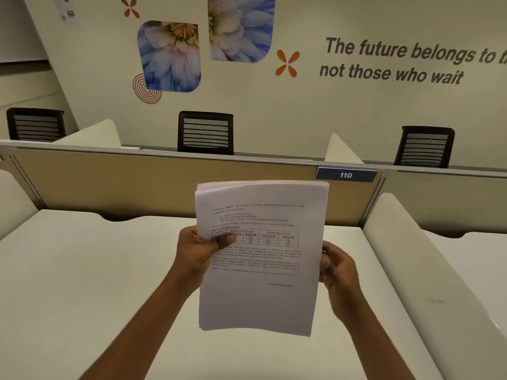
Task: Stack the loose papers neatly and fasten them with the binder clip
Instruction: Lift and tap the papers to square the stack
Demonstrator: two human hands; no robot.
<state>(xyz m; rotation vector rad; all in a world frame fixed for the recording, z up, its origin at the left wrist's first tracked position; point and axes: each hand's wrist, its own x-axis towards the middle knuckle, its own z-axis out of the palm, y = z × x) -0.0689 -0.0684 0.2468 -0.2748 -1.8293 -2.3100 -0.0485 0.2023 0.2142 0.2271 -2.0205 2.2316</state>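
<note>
A stack of white printed papers (260, 270) is held upright in the air above the white desk (82, 283). The top sheet shows text and a small table. My left hand (199, 248) grips the stack's left edge, thumb on the front page. My right hand (336, 266) holds the right edge, its fingers behind the sheets. The top edges of the sheets are slightly uneven. No binder clip is in view.
A tan partition (164, 185) with a blue "110" label (345, 174) closes the desk's far side. White side dividers (406, 256) flank the desk at left and right. Three black office chairs (205, 133) stand behind the partition, before a decorated wall.
</note>
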